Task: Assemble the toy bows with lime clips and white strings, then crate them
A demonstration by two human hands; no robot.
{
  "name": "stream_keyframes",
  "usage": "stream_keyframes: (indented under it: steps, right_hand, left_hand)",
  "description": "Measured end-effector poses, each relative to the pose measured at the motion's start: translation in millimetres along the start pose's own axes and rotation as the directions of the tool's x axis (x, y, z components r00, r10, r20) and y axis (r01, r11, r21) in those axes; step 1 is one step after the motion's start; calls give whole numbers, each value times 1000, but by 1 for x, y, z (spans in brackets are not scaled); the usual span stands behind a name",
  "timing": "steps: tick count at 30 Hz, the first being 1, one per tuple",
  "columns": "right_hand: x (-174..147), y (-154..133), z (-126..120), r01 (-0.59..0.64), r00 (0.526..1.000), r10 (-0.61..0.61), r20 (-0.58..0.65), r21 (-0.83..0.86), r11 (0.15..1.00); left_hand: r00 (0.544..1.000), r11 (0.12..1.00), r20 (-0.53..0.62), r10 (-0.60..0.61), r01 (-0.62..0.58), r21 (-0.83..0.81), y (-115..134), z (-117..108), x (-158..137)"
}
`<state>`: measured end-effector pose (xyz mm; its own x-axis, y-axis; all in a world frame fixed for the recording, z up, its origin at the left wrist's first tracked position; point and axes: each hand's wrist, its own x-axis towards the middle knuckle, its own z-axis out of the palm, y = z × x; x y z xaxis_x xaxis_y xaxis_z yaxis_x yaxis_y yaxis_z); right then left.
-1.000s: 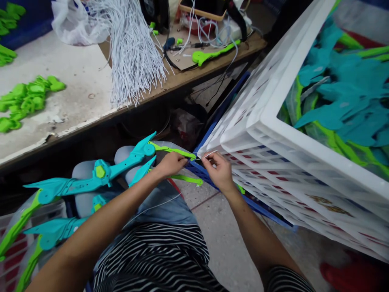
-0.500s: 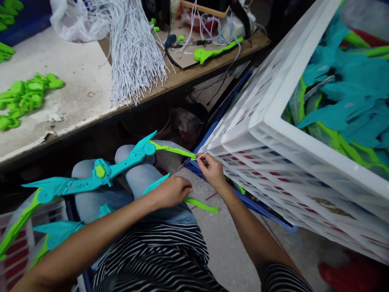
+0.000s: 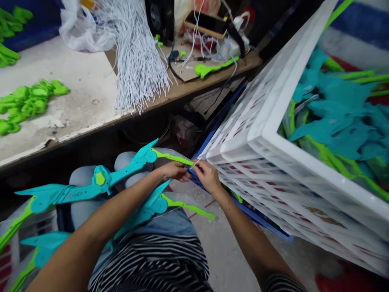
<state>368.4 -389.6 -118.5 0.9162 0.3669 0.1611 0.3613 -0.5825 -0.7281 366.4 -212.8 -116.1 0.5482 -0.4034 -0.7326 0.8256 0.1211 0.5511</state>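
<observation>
Beside the white crate [image 3: 267,134], both hands pinch shut: left hand [image 3: 174,171] steadies the toy bow's [image 3: 100,180] green tip, right hand [image 3: 206,176] grips thin white string [image 3: 196,162] w/ fingertips.

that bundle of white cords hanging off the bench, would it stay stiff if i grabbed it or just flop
Probably floppy: the white cords drape over the workbench edge and fan out loosely. Likely light, being thin strands. Loose ends look apt to slip out or tangle.

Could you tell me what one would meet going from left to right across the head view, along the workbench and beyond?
Pile of green plastic pieces → bundle of white cords → green limb piece on the bench → white crate → teal and green parts inside it.
</observation>
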Motion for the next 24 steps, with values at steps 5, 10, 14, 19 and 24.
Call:
stream_keyframes:
  steps: [5,10,14,19,24]
  right_hand:
    - [-1,-2,0,76,991,-85,-106,-88,993]
    - [-2,9,3,36,994,-40,-100,-45,998]
    - [-6,13,5,-3,997,1,-79,-26,1000]
    - [-4,17,7,-70,990,68,-126,-15,997]
    - [10,11,5,-50,991,46,-124,-24,998]
  left_hand:
    - [991,996,104,89,-88,-13,1,11,15]
    - [980,996,178,85,-85,-10,-6,4,36]
    - [985,993,130,113,-118,29,-8,-7,23]
    - [915,917,-101,391,-397,-47,-10,-58,-73]
    - [678,721,-606,415,-652,-236,-38,-132,-199]
